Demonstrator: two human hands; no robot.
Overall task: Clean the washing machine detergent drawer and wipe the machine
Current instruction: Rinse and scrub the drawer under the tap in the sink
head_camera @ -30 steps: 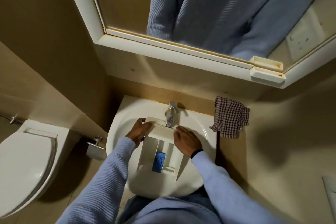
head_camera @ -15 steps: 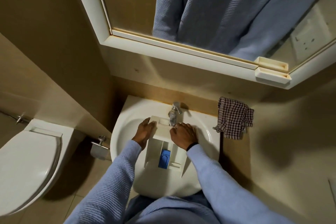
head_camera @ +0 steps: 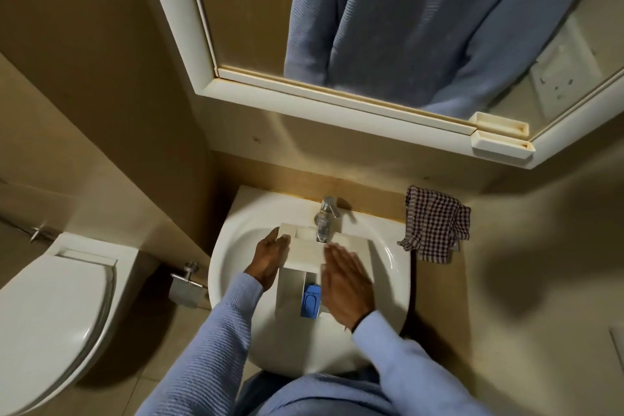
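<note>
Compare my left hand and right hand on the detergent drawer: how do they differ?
The left hand grips the detergent drawer at its left edge; the right hand lies flat over its right side. Left fingers curl onto the edge; right fingers are straight. Both are over the sink.

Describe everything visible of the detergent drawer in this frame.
The detergent drawer is off-white plastic and lies lengthwise in the sink, its wide front end under the tap. Its divided compartments face up, and a middle one holds a blue insert. The left hand holds its left edge. The right hand, blurred, lies flat over its right side.
</note>
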